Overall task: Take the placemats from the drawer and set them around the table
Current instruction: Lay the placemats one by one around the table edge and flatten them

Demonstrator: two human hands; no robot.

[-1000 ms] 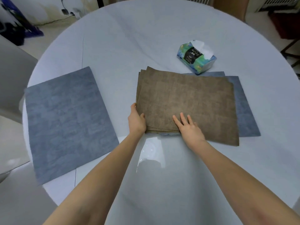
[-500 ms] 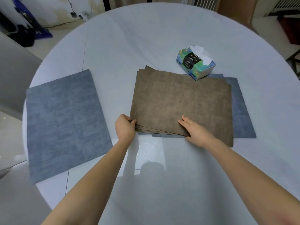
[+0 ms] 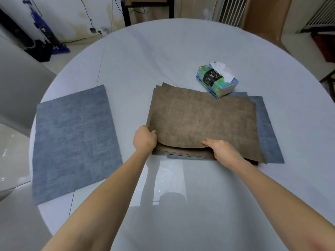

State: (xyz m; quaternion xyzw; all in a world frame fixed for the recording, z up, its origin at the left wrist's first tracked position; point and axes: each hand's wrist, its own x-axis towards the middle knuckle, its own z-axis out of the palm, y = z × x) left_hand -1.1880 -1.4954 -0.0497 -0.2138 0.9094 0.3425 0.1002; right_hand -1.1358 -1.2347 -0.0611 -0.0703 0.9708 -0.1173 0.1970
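A stack of brown placemats (image 3: 203, 120) lies in the middle of the round pale table (image 3: 181, 51), on top of a blue placemat (image 3: 268, 131) that sticks out on the right. My left hand (image 3: 145, 138) grips the near left corner of the top brown mat, which is lifted and curved off the stack. My right hand (image 3: 223, 149) pinches the same mat's near edge, fingers under it. One blue placemat (image 3: 74, 140) lies flat on the table's left side.
A tissue box (image 3: 216, 79) stands just behind the stack, touching its far right corner. A grey chair back (image 3: 18, 84) is at the left, a brown chair (image 3: 262, 17) beyond the far table edge. Cables and a blue vacuum (image 3: 45, 31) sit on the floor at far left.
Both hands moved from resting on the stack to its near edge and have lifted the top brown mat's near edge. The view has tilted up a little.
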